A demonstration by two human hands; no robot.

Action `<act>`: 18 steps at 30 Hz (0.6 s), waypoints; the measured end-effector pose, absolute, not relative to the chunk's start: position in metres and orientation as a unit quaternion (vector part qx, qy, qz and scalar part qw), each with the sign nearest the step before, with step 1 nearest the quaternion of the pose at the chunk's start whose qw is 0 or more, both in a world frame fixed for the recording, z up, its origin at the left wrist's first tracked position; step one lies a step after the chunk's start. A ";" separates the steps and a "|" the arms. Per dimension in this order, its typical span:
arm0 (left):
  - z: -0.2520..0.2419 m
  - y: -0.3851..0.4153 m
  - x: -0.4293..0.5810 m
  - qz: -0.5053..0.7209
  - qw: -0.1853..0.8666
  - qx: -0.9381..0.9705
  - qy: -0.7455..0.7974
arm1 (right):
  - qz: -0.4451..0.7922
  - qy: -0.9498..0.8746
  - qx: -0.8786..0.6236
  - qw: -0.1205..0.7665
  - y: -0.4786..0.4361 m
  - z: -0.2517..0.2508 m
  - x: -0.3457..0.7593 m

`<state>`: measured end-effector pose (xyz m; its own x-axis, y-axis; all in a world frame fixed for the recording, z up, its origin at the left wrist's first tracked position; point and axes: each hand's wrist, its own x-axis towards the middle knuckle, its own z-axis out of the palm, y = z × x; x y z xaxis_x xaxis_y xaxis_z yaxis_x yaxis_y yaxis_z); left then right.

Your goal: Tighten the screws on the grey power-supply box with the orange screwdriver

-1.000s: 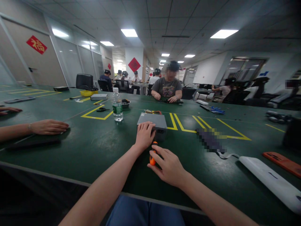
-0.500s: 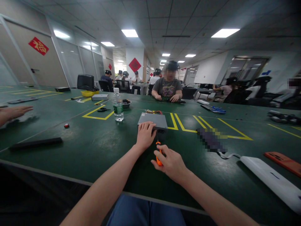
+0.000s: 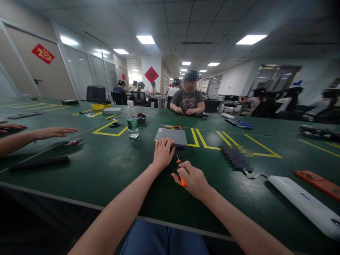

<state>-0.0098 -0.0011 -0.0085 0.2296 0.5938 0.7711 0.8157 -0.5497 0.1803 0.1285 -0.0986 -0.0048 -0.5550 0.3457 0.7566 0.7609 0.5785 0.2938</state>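
A grey metal box (image 3: 172,134), which looks like a computer power supply, rests on the green table in front of me, with coloured wires (image 3: 172,126) at its far side. My left hand (image 3: 163,153) lies over the box's near left part, fingers on the top and thumb against the near face, gripping it. In my right hand (image 3: 195,179) is a screwdriver (image 3: 182,180) with an orange and dark handle. Its thin shaft points up toward the box's near face; whether the tip touches cannot be made out.
Left of the box stands a water bottle (image 3: 132,120), with a bowl (image 3: 142,118) behind it. A co-worker's hand (image 3: 54,133) reaches in from the left near a small red object (image 3: 74,142). A black bar (image 3: 39,163), a white power bank-like device (image 3: 302,203) and an orange phone (image 3: 318,182) lie around.
The screwdriver's handle has tilted, its lower end shifting right within my right hand. My left hand stays on the box. The co-worker's hand at the left has reached further in over the table.
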 end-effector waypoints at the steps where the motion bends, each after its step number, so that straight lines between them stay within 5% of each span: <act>1: -0.009 -0.001 -0.010 -0.421 0.132 -0.773 -0.456 | -0.307 -0.824 -0.337 0.335 -0.099 -0.004 0.129; 18: -0.007 -0.003 -0.011 -0.428 0.131 -0.775 -0.446 | -0.245 -0.810 -0.351 0.401 -0.106 0.007 0.154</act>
<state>-0.0111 -0.0028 -0.0072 0.2368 0.5786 0.7804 0.8031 -0.5686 0.1779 0.1544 -0.1064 0.0068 -0.4323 0.3724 0.8213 0.7646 0.6342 0.1149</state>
